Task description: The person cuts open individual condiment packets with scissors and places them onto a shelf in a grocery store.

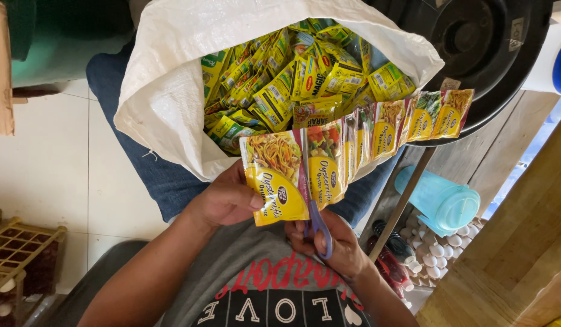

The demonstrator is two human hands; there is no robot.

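**Scissors at a sachet strip over an open sack**

The floor (56,163) is pale tile, seen past the person's lap and jeans (162,175). A brown crate (20,254) stands at the lower left, near the left elbow. To the right a wooden surface (516,242) fills the corner, with a black round tub (486,48) above it and a light blue jug (441,200) lying beside a tray of white eggs (435,257).

A white woven sack (171,85) rests on the lap, mouth open, packed with yellow-green sachets (292,72).

The left hand (229,200) is closed on the near end of a strip of yellow sachets (353,136), thumb on the front of sachet 1. The strip runs up and right, across the sack's rim, its far end over the tub edge. The right hand (335,242) is curled through the purple handles of scissors (314,206), whose blades lie along the seam between sachets 1 and 2.

Open room lies over the tile at left; the right side is crowded.
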